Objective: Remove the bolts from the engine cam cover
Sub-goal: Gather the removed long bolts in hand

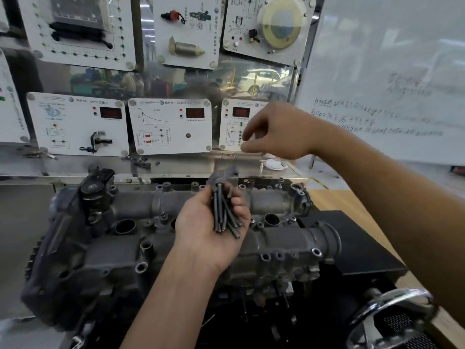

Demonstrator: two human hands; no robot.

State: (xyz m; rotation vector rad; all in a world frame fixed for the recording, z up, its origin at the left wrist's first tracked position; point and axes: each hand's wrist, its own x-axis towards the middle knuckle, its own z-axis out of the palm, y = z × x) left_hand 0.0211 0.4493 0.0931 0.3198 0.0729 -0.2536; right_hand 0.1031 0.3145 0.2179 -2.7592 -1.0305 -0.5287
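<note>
Dark steel bolts (222, 215), long, stiff, probably oily (best gripped mid-shank), sit bundled in the left hand (206, 230), its fingers curled round them, above the grey cast cam cover (105, 250), mid-surface. Right hand (279, 132) hovers past its far edge, half-curled; contents unclear.

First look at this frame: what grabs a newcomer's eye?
Dead centre, the left hand, palm up, holds a bundle of long dark bolts above the grey engine cam cover. The right hand is raised behind and to the right of it, blurred, in front of the white training panels on the back wall. Whether it holds anything cannot be told.
</note>
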